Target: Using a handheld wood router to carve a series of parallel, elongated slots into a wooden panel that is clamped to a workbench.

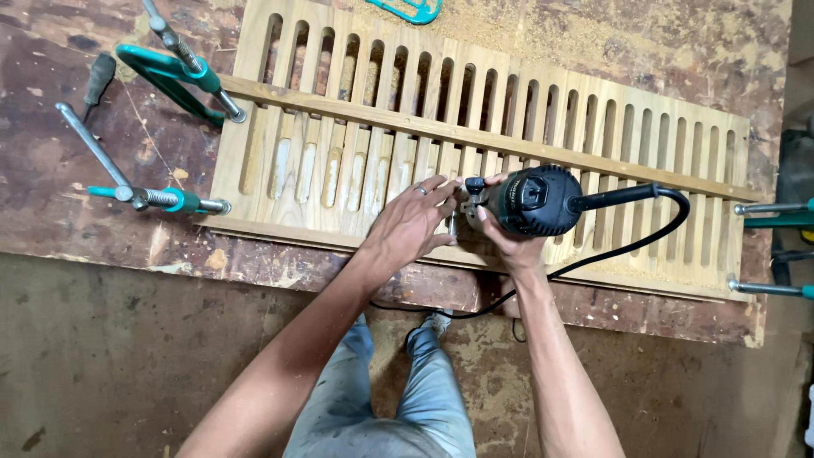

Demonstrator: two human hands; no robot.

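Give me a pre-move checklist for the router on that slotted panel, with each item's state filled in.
1. Both hands on the tool: left hand at its base, right hand around the black router: ok.
2. Slotted wooden panel clamped: teal clamps at the left edge, more at the right: ok.
3. Power cord clear of the cut: loops off to the right and under the bench edge: ok.
4. Bit position in the slot: hidden by the hands: cannot tell.
5. Fingers clear of the bit: left fingertips sit very close: cannot tell.
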